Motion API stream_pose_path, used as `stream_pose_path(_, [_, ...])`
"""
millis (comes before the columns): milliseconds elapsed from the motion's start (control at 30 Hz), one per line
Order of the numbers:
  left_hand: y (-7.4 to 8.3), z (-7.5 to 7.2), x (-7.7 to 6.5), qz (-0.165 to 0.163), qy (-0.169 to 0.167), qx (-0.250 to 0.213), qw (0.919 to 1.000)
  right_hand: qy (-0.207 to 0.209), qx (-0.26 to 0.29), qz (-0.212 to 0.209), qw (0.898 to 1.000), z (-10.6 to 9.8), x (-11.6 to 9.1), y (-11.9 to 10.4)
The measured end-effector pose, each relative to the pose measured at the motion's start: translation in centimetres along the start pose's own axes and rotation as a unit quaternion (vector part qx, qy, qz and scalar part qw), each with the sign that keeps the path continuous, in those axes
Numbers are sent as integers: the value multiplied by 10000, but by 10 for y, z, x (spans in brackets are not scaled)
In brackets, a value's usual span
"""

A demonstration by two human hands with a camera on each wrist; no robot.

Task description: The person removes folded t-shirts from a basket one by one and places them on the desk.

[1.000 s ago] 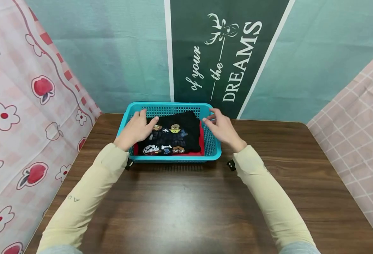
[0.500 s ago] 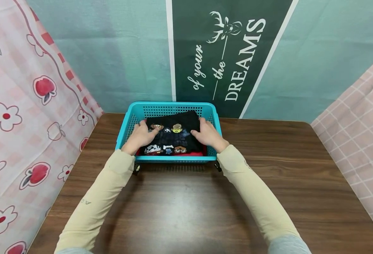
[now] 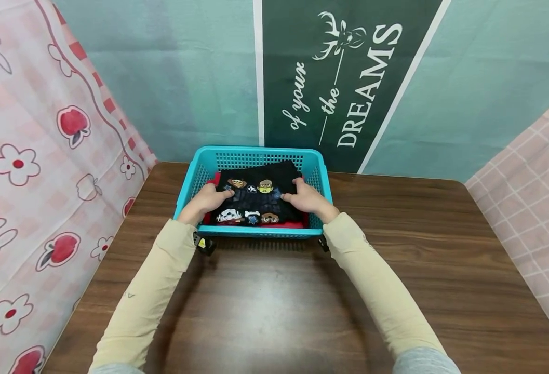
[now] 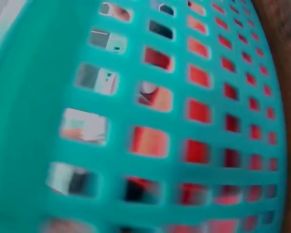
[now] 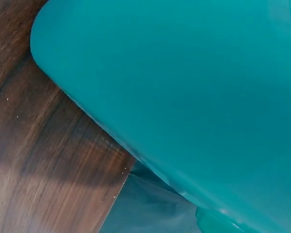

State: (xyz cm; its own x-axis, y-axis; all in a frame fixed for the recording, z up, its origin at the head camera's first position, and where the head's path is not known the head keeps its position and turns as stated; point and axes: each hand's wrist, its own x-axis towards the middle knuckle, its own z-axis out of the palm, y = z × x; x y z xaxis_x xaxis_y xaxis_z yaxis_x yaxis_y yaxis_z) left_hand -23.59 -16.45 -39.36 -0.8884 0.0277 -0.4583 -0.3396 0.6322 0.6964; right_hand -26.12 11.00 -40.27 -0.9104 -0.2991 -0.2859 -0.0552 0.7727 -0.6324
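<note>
Though mostly hidden, apparently red cloth.

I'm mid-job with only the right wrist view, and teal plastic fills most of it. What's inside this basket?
Observer: Black cloth printed with cartoon faces lies in the basket.
Operator: Is anyone touching it, over on the right?
Observer: Yes, the right hand has its thumb lying over the cloth's right side.
Operator: Anything else in there with it?
Observer: Red cloth shows under the black one, along the edge nearest the person.
</note>
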Motion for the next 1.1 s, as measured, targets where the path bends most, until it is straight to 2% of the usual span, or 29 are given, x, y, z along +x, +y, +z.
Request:
stream_pose_path(167, [-2,3,1,-186,-58,-863,9961,215,25,-166,9996,0,1,0])
stream_pose_path(300, [-4,5,2,-68,-203,-1465,9890,493,-156,-439,9977,0,1,-1])
stream_pose_path(467, [-4,5,2,92,-387,-1878,9814,862,-213,-724,9934,1,1,0])
stream_pose_path(667, [-1,4,3,127,-485,-2266,9727,1137,131,-864,9897,0,2,1])
stream_pose_path(767, [0,2,3,88,-517,-2497,9669,1109,412,-837,9894,-2,2,1])
stream_pose_path(833, [1,1,3,-14,-508,-2744,9603,1035,727,-812,9886,-3,2,0])
stream_pose_path(900, [1,1,3,-87,-458,-2859,9571,913,1060,-749,9873,-4,1,0])
stream_pose_path(1000, [0,0,4,-239,-346,-2854,9575,592,1473,-572,9857,-5,2,0])
stream_pose_path(1100, [-1,-2,4,-313,-373,-2632,9635,225,1562,-366,9868,-3,1,0])
